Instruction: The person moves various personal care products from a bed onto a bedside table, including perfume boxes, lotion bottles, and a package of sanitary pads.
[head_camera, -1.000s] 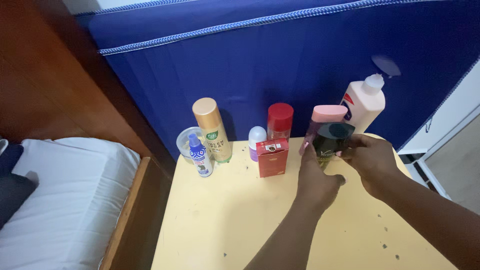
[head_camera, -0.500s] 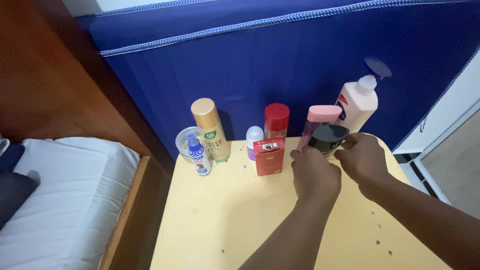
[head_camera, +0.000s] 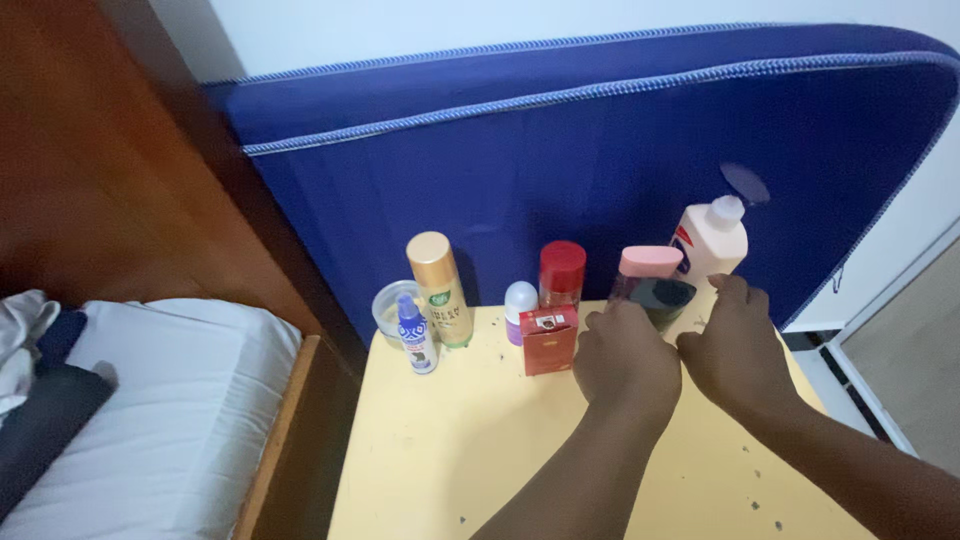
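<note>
My left hand (head_camera: 625, 365) and my right hand (head_camera: 735, 350) close from both sides around a small bottle with a dark glossy cap (head_camera: 662, 296); only its top shows above my fingers. It stands at the back of the yellow table (head_camera: 480, 450), in front of a pink-capped bottle (head_camera: 650, 263) and a white pump lotion bottle (head_camera: 712, 235). A small red box (head_camera: 548, 340) sits just left of my left hand.
Along the back stand a red-capped can (head_camera: 561, 272), a white-capped roll-on (head_camera: 520, 300), a gold spray can (head_camera: 440, 290), a small blue spray bottle (head_camera: 415, 335) and a clear jar (head_camera: 388, 310). A blue mattress (head_camera: 600, 150) leans behind; a bed with a white pillow (head_camera: 150, 420) lies left.
Both hands have carried the dark-capped bottle lower and farther back, toward the row of bottles. The view has tilted upward, showing more of the mattress.
</note>
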